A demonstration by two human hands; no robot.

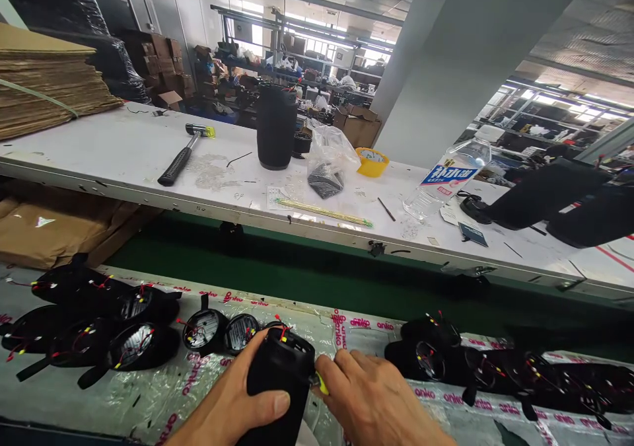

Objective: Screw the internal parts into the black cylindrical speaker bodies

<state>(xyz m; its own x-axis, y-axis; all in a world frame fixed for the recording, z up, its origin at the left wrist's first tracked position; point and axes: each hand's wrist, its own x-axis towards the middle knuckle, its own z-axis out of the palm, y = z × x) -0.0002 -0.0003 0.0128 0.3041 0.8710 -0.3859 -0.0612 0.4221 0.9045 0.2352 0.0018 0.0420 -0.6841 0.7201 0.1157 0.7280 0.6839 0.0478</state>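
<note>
My left hand (247, 396) is wrapped round a black fabric-covered speaker housing (282, 380), tilted, with red wires at its open top end. Pressed to the right side of that housing is a small yellow-handled tool (321, 384), its dark metal end against the fabric near the rim. My right hand (364, 393) is closed round the tool, hiding most of it, so its exact kind cannot be made out. Just behind the held housing lie more black housings (204, 330) with wires in their open ends.
Wired black housings lie at left (136, 343) and right (430, 360) on the plastic-covered bench. Beyond a green gap, a white shelf (222, 188) carries a mallet (181, 158), an upright black cylinder (276, 129), yellow tape (371, 162) and a clear bottle (448, 178). Stacked cardboard (49, 82) stands far left.
</note>
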